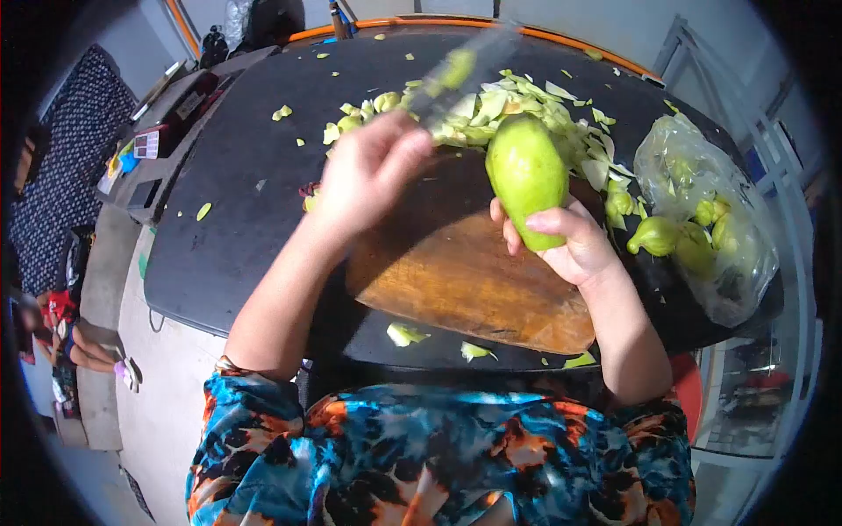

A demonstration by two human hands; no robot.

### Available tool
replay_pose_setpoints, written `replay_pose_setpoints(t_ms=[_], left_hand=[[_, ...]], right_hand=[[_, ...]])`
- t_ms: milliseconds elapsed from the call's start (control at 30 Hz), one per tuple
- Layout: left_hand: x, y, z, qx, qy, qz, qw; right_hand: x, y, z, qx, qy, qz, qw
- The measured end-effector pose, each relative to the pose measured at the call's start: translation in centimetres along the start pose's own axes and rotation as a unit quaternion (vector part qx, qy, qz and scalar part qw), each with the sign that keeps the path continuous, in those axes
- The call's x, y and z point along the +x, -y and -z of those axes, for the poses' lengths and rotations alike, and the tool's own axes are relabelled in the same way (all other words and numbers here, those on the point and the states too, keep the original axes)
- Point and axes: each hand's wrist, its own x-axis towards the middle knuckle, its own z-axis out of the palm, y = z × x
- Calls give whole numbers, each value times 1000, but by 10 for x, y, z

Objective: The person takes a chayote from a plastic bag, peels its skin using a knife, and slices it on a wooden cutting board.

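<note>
Fruit [526, 175] is sitting at about 1 o'clock from the board's [474, 280] middle, right hand [570, 238] curling fingers round its lower end. Left hand [375, 168] is clenching a blurry knife [469, 66] at 11 o'clock; peelings [570, 123] are lying around 12.

Straight out across a broad dark table [237, 175], half in sun, half in shadow; on to an orange bar [570, 40] curving along its far edge, then up to a pale wall [605, 10]; swinging left now, past a grey ledge [186, 136], to dark white-patterned cloth [79, 149]; down to pale floor [167, 351], brightly lit; over to the right, catching a light grey frame [674, 48], then an apparently glass-fronted cabinet [745, 394] low in the corner.
</note>
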Motion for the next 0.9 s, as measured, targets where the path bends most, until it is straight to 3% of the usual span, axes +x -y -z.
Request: replay_pose_setpoints(t_ms=[100,167,300,433,567,633,700,767,833,900], left_hand=[[-12,-26,-4,79,120,-48,988],[-16,-33,-11,103,133,-126,978],[-19,-36,-17,93,170,-140,971],[-24,-40,-22,117,184,-148,964],[-23,-37,-26,172,204,-162,950],[-21,-32,-29,162,175,-131,962],[-11,-17,-27,203,124,-80,968],[5,5,-11,237,19,-21,971],[9,11,-2,168,1,16,986],[2,4,-4,119,13,-26,992]], right_hand=[[1,-3,12,60,-85,14,994],[-2,-9,28,135,-83,41,987],[-3,-17,29,114,-108,75,985],[-3,-31,38,76,-207,109,969],[-5,-32,33,34,-169,149,974],[-1,-29,17,16,-207,149,967],[-2,-5,1,-151,-114,-4,982],[-5,-5,-33,-132,-125,59,982],[-6,0,-33,-114,-119,65,984],[-2,0,-19,-62,-118,77,988]])
